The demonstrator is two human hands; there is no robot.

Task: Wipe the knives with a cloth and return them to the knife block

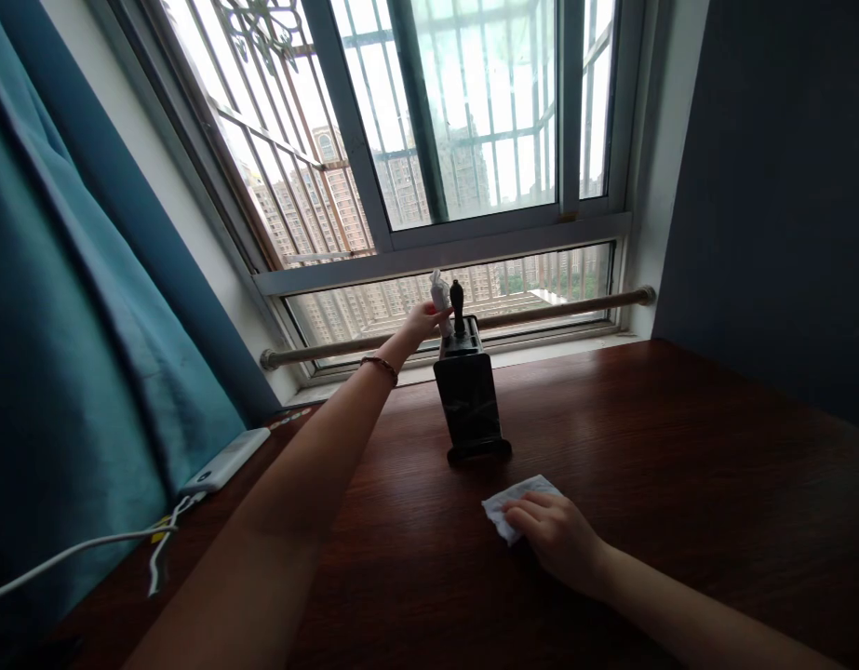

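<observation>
My left hand (427, 319) reaches far forward to the top of a black holder (467, 400) that stands on the table. Its fingers are closed at a small whitish, crumpled-looking thing (439, 290), too small to name surely. Right beside that, a dark knobbed handle (458, 302) sticks up out of the holder. Nearer to me, my right hand (558, 540) presses a folded white tissue (519, 498) onto the tabletop, its fingers bent over the tissue's right part. The holder's contents are mostly hidden.
The dark red-brown wooden table (645, 447) reaches to a barred window (485, 121) with a rail (555, 309) across its lower part. At left lie a white power strip (226, 461) and a white cable (66, 556), next to a blue curtain (87, 307).
</observation>
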